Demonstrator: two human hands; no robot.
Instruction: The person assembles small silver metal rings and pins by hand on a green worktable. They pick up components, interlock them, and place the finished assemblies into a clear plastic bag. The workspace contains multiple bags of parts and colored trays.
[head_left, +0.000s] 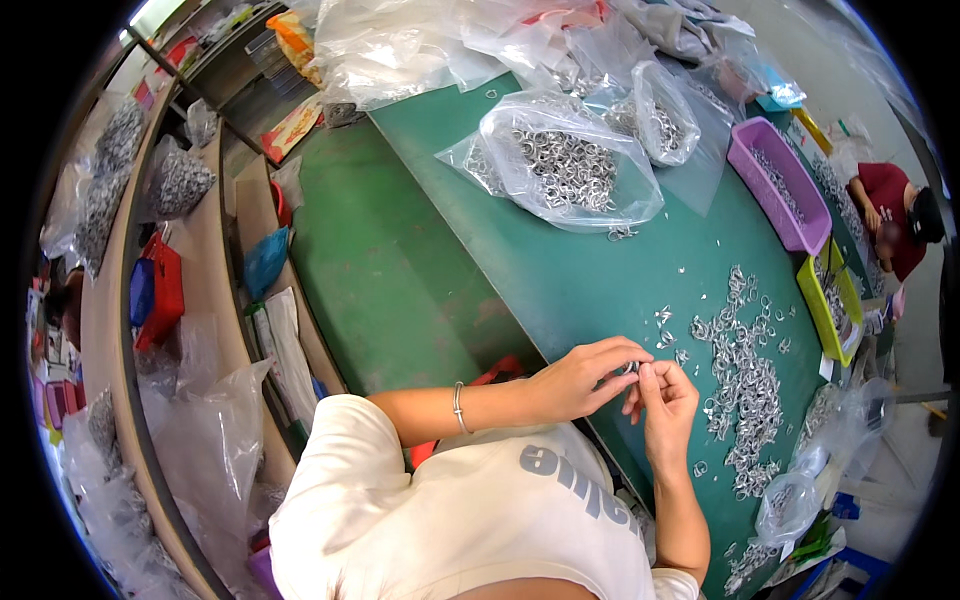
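Both of my hands meet over the near edge of the green table. My left hand (588,380), with a silver bangle on its wrist, pinches a small silver metal ring (630,368) at the fingertips. My right hand (668,398) closes on the same ring from the right, thumb and fingers pressed together. Part of the ring is hidden by the fingers. Just right of my hands spreads a loose pile of similar silver metal pieces (745,400). A few small pieces (664,316) lie apart from it, beyond my fingertips.
An open clear bag of metal rings (565,170) sits farther back on the table (560,280). A purple basket (745,150) and a lime-green basket (845,340) line the right side. Shelves with bagged parts (180,180) stand at left. Another person (890,215) is at far right.
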